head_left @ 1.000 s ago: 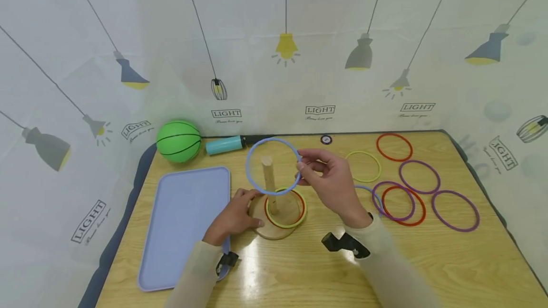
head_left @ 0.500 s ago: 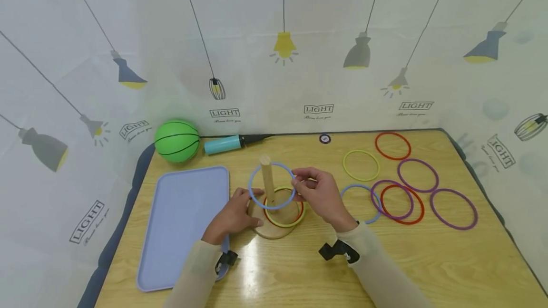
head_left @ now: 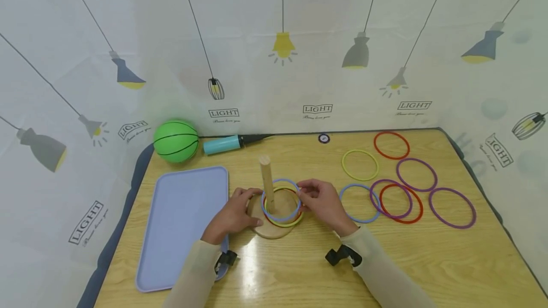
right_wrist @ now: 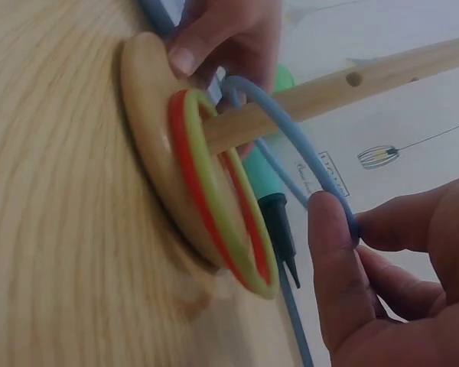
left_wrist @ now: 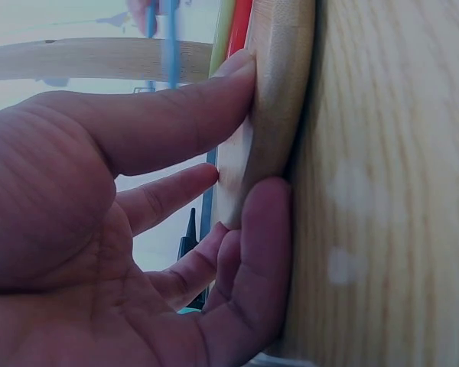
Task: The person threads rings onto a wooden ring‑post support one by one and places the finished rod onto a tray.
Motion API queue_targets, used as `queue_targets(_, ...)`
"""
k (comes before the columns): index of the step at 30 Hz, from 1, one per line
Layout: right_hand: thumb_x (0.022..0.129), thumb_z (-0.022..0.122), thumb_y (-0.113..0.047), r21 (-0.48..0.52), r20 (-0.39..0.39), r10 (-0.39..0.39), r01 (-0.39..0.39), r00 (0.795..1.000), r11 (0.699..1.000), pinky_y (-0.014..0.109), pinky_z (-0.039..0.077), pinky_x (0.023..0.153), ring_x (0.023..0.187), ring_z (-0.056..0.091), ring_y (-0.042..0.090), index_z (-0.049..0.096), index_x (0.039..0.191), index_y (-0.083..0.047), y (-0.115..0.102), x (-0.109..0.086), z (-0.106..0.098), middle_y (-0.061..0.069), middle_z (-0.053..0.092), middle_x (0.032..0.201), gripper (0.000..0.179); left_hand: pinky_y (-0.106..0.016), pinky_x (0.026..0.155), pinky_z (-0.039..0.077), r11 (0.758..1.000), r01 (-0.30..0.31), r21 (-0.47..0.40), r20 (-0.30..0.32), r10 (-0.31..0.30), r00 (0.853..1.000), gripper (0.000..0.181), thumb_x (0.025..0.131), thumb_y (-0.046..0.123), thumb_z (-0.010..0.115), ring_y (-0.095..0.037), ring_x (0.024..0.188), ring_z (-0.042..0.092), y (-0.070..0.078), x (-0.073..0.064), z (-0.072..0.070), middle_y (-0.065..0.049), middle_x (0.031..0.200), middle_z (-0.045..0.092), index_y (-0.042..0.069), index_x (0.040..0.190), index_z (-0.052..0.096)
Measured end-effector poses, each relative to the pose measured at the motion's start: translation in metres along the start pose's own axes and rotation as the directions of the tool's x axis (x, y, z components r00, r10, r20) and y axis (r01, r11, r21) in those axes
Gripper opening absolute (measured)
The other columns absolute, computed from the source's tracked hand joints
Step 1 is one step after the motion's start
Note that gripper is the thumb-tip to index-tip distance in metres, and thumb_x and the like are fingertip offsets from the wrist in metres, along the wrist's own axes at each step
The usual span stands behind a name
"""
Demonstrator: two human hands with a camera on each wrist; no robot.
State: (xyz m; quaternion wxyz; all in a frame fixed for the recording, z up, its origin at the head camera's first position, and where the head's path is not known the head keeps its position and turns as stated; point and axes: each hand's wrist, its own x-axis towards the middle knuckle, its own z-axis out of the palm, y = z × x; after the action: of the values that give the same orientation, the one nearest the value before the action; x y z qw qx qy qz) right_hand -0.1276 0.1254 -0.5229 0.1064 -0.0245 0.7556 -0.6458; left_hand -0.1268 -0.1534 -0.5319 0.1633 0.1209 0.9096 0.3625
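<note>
My right hand (head_left: 323,203) pinches a blue ring (right_wrist: 291,136) between thumb and fingers. That ring is around the wooden post (head_left: 266,175) of a ring-toss stand, tilted and held above the base in the right wrist view. Lower down, a yellow-green ring (right_wrist: 208,187) and a red ring (right_wrist: 185,153) encircle the post together at the round base (head_left: 265,231). At the base's left edge my left hand (head_left: 233,213) grips it, the thumb on its top face and other fingers at its rim, as the left wrist view shows.
Left of the stand lies a lavender tray (head_left: 184,232). Behind it are a green ball (head_left: 175,140) and a turquoise hand pump (head_left: 222,145). Several loose rings lie on the right, among them a yellow ring (head_left: 359,150) and another blue ring (head_left: 359,222). A small round disc (head_left: 324,139) is at the back.
My right hand has lowered the blue ring from near the post's top down toward the base, the post now inside it. The left hand keeps its place on the base.
</note>
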Motion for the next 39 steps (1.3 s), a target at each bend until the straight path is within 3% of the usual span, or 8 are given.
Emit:
queue_targets(5,0.101,0.069,-0.006,-0.058,-0.014,0.015,-0.016,1.0,0.998,0.037,0.063,0.069,0.082,0.069,0.017,0.07,0.124,0.006,0.007,0.003,-0.001,0.017,0.068,0.102,0.026,-0.055,0.103,0.047,1.0,0.0,0.0,-0.004,0.0,1.0,0.078,0.079,0.017,0.095,-0.03,0.113,0.055,0.0,0.0,0.0,-0.017,0.128,0.053,0.018,0.148,0.058)
queue_targets(11,0.099,0.07,-0.008,-0.181,-0.03,0.013,-0.018,0.999,0.983,0.028,0.056,0.058,0.069,0.068,0.019,0.072,0.121,0.002,0.012,0.005,-0.004,0.014,0.07,0.098,0.024,-0.054,0.102,0.048,1.0,-0.001,0.012,-0.009,0.001,1.0,0.079,0.078,0.017,0.095,-0.03,0.112,0.056,0.0,0.001,0.0,-0.016,0.127,0.054,0.018,0.148,0.059)
queue_targets(15,0.098,0.07,-0.007,-0.221,-0.011,0.015,-0.017,1.0,0.975,0.025,0.05,0.053,0.061,0.066,0.025,0.073,0.118,0.001,0.016,0.006,-0.006,0.012,0.069,0.093,0.022,-0.054,0.102,0.047,1.0,0.0,0.011,-0.009,0.001,1.0,0.079,0.079,0.017,0.095,-0.03,0.111,0.056,0.0,0.0,0.0,-0.017,0.127,0.054,0.018,0.148,0.059)
queue_targets(19,0.097,0.072,-0.008,-0.248,0.01,0.007,-0.004,1.0,0.969,0.025,0.049,0.054,0.06,0.065,0.022,0.074,0.117,0.001,0.02,0.006,-0.008,0.01,0.07,0.09,0.021,-0.054,0.101,0.047,1.0,0.0,0.005,-0.01,0.0,1.0,0.078,0.079,0.017,0.095,-0.029,0.111,0.055,0.001,0.0,-0.001,-0.017,0.128,0.054,0.018,0.148,0.059)
queue_targets(26,0.097,0.075,-0.012,-0.26,-0.011,0.01,-0.012,1.0,0.966,0.024,0.053,0.057,0.067,0.068,0.019,0.075,0.116,0.0,0.025,0.005,-0.012,0.01,0.073,0.094,0.022,-0.054,0.1,0.048,1.0,-0.007,0.008,-0.01,0.007,1.0,0.078,0.078,0.017,0.095,-0.028,0.109,0.055,0.0,0.001,0.0,-0.017,0.127,0.054,0.018,0.148,0.059)
queue_targets(33,0.097,0.076,-0.018,-0.36,-0.024,-0.054,0.042,0.998,0.932,0.026,0.055,0.076,0.085,0.071,0.014,0.077,0.114,-0.006,0.03,0.003,-0.024,0.006,0.075,0.097,0.021,-0.053,0.1,0.047,1.0,-0.005,0.013,-0.007,0.006,1.0,0.078,0.079,0.018,0.095,-0.028,0.109,0.055,0.001,0.0,-0.001,-0.017,0.127,0.054,0.017,0.148,0.059)
queue_targets(39,0.098,0.076,-0.02,-0.384,-0.023,-0.056,0.043,0.998,0.922,0.028,0.055,0.08,0.087,0.07,0.014,0.077,0.115,-0.007,0.03,-0.002,-0.035,0.004,0.076,0.099,0.021,-0.05,0.096,0.047,1.0,-0.009,0.018,0.0,0.009,1.0,0.077,0.08,0.018,0.094,-0.025,0.104,0.053,0.001,0.0,-0.001,-0.016,0.125,0.054,0.017,0.149,0.058)
